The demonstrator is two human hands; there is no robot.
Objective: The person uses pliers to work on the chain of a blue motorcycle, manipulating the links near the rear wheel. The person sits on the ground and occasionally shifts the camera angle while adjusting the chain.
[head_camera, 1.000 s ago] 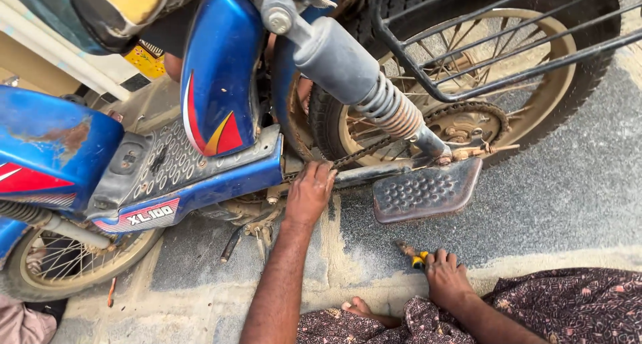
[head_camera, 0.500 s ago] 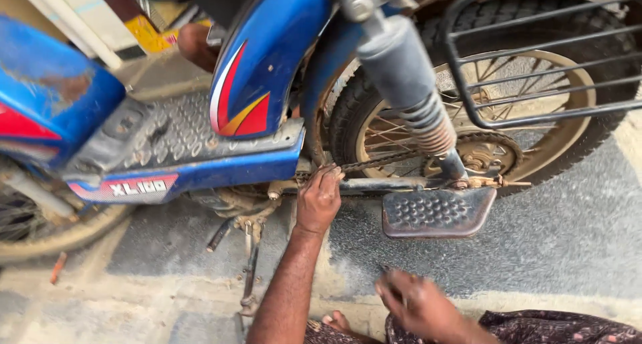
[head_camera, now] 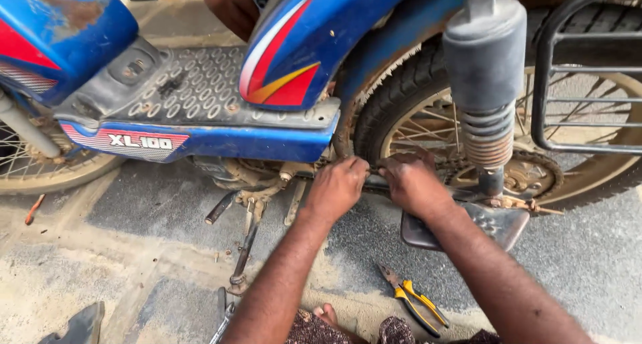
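Both hands are right up under the blue moped body panel with red, white and orange stripes, working at the rusty drive chain that runs toward the rear sprocket. The left hand is curled into a loose fist, knuckles up, with its fingertips tucked in at the chain just below the edge of the grey studded metal footboard. The right hand sits just beside it, almost touching, fingers bent down over the same stretch of chain. From this angle I can't tell how tightly either hand is pinching, because the fingertips are hidden behind the knuckles. The chain shows only as a thin rusty line between and past the two hands.

Right of the hands are the grey shock absorber with a rusty coil spring, the dusty spoked rear wheel with black tyre, and a black metal rack. The grey ribbed passenger footrest lies under the right forearm. On the grey paved ground near the knees lie yellow-handled pliers, well apart from both hands. The rusty kickstand hangs down left of the left arm.
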